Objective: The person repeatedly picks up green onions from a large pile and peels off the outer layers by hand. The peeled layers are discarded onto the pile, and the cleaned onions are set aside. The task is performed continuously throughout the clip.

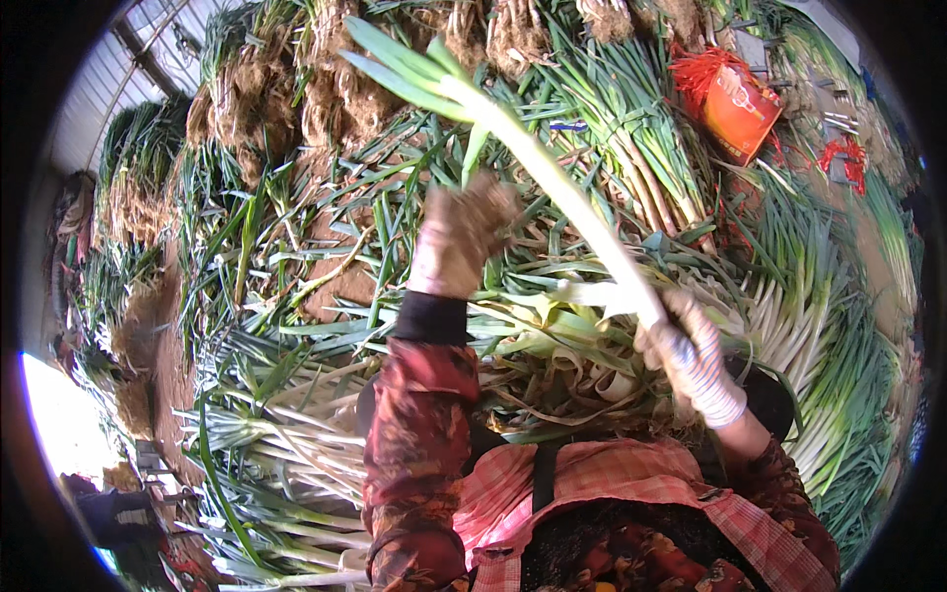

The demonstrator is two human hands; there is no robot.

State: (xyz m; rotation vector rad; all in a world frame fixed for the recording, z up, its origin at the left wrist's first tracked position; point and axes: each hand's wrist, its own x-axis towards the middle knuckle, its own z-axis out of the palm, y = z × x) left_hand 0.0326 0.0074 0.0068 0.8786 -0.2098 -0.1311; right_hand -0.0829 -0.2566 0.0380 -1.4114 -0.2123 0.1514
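My right hand point(692, 362), in a striped work glove, grips the white lower end of a large Welsh onion point(555, 177). The stalk slants up and left, its cut-looking green leaves pointing away from me. A pale strip of skin point(599, 296) hangs beside the stalk near that hand. My left hand point(466, 229) is motion-blurred to the left of the stalk. A green leaf point(474, 153) runs from the stalk down to its fingers; the blur hides whether they hold it. Between my knees lies a heap of peeled leaves and skins point(577, 370).
Untrimmed onions with muddy roots point(255, 96) stand at the back. Pale peeled onions point(318, 444) lie to my left, and more point(792, 318) to my right. An orange bag point(740, 111) with red ties sits at the back right. Loose leaves cover much of the ground.
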